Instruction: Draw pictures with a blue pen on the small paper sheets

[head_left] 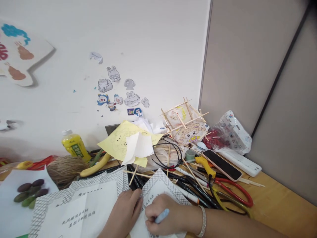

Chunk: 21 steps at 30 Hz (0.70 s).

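Note:
My right hand (160, 213) is closed around a light blue pen (162, 216). It rests on a white sheet with a cross-hatched border and handwriting (162, 183), and it covers part of the sheet. A beaded bracelet (202, 221) circles the right wrist. My left hand (126, 208) lies at the sheet's left edge with its fingers stretched out, pressing down and holding nothing I can see. To its left is another bordered sheet (74, 205) with lines of writing.
Markers (190, 191), red-handled scissors (237, 191) and a phone (222, 164) crowd the right side. Behind them stands a wooden-stick frame (185, 122). Yellow paper (116, 138), a banana (95, 167), dry twine (64, 170) and a yellow bottle (75, 145) line the wall.

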Tool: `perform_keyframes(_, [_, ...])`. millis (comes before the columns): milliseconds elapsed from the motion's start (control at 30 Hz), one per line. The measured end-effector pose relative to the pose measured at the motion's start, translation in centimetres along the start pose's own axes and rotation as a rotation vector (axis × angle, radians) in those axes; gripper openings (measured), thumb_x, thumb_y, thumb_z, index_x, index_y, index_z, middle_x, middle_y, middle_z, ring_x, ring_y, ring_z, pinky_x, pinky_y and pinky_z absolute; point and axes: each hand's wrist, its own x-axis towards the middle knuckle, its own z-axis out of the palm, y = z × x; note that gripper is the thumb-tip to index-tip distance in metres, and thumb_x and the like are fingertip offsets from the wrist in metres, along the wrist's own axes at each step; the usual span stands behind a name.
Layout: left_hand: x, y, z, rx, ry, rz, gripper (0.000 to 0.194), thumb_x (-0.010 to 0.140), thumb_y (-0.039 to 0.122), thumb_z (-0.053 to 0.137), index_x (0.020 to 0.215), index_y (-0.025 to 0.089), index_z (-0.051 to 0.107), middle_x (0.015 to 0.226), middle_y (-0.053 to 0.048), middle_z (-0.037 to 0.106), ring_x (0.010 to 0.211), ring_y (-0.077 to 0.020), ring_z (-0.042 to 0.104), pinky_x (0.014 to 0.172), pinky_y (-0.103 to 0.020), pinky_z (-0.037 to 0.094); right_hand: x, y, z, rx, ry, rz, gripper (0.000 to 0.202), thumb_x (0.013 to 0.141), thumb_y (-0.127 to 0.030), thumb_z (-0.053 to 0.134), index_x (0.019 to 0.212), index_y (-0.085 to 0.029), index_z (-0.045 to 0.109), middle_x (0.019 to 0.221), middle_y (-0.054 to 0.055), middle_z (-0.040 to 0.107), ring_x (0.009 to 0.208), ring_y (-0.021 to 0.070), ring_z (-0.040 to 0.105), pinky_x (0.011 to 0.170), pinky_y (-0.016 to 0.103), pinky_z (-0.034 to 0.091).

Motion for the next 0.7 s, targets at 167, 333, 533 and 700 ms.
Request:
perform_keyframes(167, [-0.02,-0.03,-0.01,0.008,-0.017,0.007,0.020,0.087,0.024,0.035,0.077,0.020,0.052,0.067,-0.004,0.058,0.066,-0.0210,0.056,0.061,-0.031,0.041,-0.03,-0.06,-0.06,0.004,0.039,-0.004,0.020,0.073,-0.026,0.051,0.056,-0.019,0.045,0.052,-0.004,0.054,0.050,0.0092,0.046,0.052,0.017,0.037])
perform_keyframes(333, [0.09,-0.07,-0.01,0.016,-0.038,-0.009,0.022,0.088,0.024,0.033,0.076,0.020,0.052,0.067,-0.004,0.058,0.068,-0.0216,0.056,0.062,-0.032,0.041,0.03,-0.25,-0.34,0.023,0.038,0.025,0.020,0.074,-0.027,0.051,0.057,-0.019,0.045,0.053,-0.005,0.054,0.051,0.0092,0.048,0.052,0.017,0.036])
perform_keyframes(533, [0.13,-0.05,-0.03,0.013,-0.058,-0.021,0.022,0.088,0.024,0.034,0.076,0.020,0.052,0.069,-0.005,0.058,0.068,-0.0219,0.056,0.062,-0.032,0.041,0.09,-0.24,-0.38,0.017,0.010,0.024,0.020,0.074,-0.027,0.052,0.057,-0.019,0.045,0.054,-0.005,0.053,0.052,0.0091,0.048,0.053,0.017,0.036])
perform_keyframes(700, [0.06,-0.07,0.09,0.016,-0.052,-0.011,0.021,0.087,0.024,0.034,0.075,0.020,0.051,0.069,-0.005,0.058,0.068,-0.0212,0.056,0.062,-0.032,0.041,0.10,-0.18,-0.29,0.003,0.002,0.026,0.019,0.074,-0.026,0.051,0.058,-0.018,0.046,0.054,-0.005,0.053,0.051,0.0088,0.046,0.052,0.017,0.036])
